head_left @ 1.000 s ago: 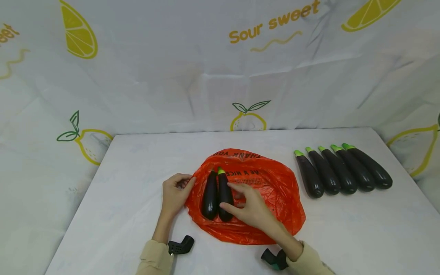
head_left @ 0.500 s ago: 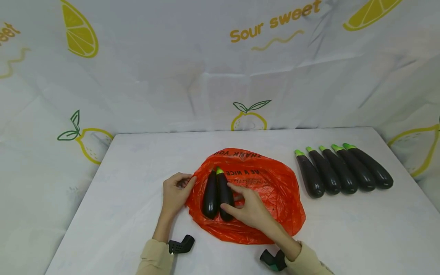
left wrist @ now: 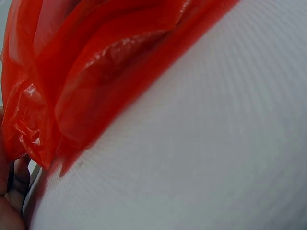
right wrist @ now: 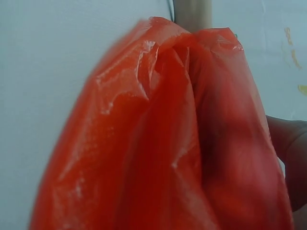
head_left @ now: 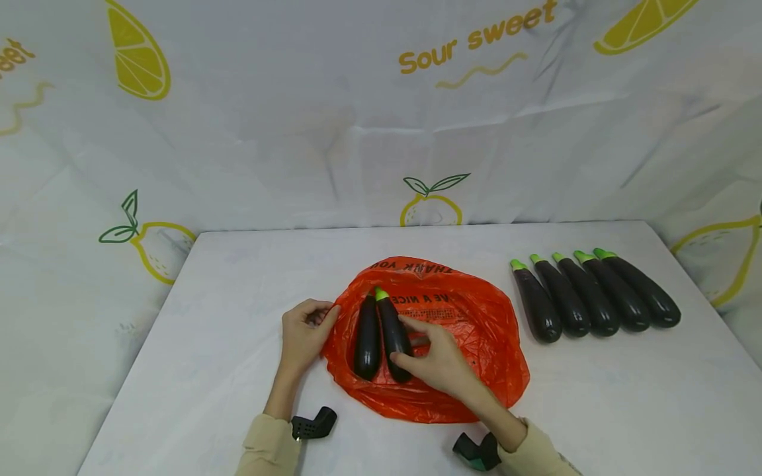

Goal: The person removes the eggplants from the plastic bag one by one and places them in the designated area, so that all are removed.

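A red plastic bag [head_left: 482,311] lies spread open on the white table, with two dark eggplants side by side in its left part. My left hand [head_left: 302,338] pinches the bag's left edge between thumb and fingers; in the left wrist view the red film [left wrist: 96,86] hangs beside those fingers. My right hand [head_left: 443,362] reaches over the bag and holds the right eggplant [head_left: 394,336], thumb near its lower end and forefinger higher up. The left eggplant [head_left: 367,344] lies free just beside it. Red film [right wrist: 144,143] hides most of the right hand in the right wrist view.
Several more eggplants [head_left: 586,301] lie in a slanted row on the right of the table [head_left: 238,277], green stem ends pointing away. A white cloth [head_left: 268,132] with lemon prints hangs behind. Black wrist devices [head_left: 314,423] sit by both sleeves.
The right eggplant's lower end has swung a little to the right with my right hand. The left eggplant has shifted slightly right too. My left hand stays on the bag's edge.
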Available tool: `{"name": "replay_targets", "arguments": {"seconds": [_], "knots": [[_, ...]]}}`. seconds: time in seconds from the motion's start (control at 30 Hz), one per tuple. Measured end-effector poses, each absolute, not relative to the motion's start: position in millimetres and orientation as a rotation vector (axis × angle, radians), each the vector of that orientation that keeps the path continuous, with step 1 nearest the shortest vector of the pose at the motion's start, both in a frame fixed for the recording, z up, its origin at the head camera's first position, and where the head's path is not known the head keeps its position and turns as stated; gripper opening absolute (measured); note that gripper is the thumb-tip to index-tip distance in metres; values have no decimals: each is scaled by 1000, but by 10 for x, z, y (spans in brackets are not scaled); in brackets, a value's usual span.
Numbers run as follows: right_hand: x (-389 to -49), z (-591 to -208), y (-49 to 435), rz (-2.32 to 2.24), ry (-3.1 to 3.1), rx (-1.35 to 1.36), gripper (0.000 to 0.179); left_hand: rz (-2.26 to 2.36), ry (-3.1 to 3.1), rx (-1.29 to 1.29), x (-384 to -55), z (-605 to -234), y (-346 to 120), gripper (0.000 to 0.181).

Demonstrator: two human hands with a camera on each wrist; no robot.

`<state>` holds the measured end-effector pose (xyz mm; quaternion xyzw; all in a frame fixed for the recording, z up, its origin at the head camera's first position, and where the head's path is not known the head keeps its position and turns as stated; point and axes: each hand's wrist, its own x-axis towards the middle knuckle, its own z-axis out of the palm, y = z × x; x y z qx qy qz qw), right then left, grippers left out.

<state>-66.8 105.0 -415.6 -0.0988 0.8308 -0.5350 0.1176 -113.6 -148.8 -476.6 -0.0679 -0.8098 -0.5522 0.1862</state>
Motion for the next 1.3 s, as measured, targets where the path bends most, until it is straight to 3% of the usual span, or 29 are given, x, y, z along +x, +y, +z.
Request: {"name": "replay_targets", "arguments": {"seconds": [0.43, 1.3], "knots": [[-638, -4097, 1147, -1590, 2401, -249, 66, -1578, -2301, -150, -997, -4409, -1387, 4], [-414, -3847, 1510, -1537, 2463, -215, 67, -1567, -2291, -156, -1013, -4473, -1380, 4]]}}
